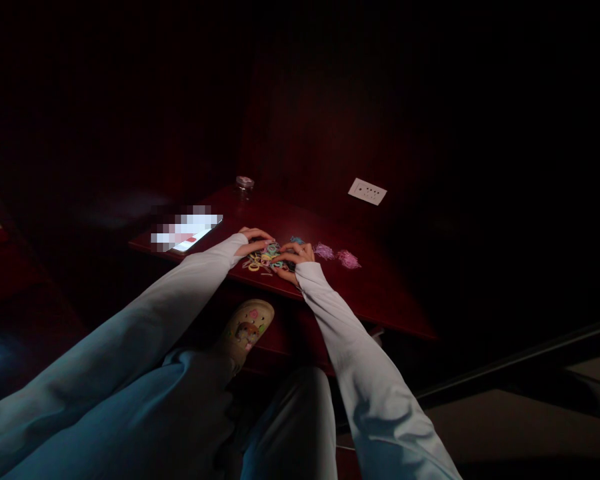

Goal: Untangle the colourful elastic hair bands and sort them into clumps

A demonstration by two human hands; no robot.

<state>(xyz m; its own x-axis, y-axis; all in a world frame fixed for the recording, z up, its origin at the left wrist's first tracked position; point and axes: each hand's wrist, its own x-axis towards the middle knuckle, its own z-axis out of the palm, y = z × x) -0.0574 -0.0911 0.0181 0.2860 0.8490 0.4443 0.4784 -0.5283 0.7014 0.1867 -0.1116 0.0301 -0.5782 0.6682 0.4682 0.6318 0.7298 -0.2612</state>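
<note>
A mixed pile of small coloured elastic bands (255, 261), in yellow, green, pink and other shades, lies near the front edge of the dark red table. My left hand (253, 240) reaches over the pile from the left, its fingers stretched out onto the bands. From the right, my right hand (298, 254) rests on the same pile with fingers and thumb apart. Single-colour heaps lie beyond and beside it: a blue heap (296, 240), a purple heap (324, 251) and a pink heap (349, 259). Fine detail at the fingertips is too small to make out.
A lit screen device (193, 237), partly blurred out, lies at the table's left end. Behind it stands a lidded clear jar (244, 187). A white socket plate (367, 191) is on the wall. Below the table edge shows a beige clog (250, 330) with charms. Surroundings are very dark.
</note>
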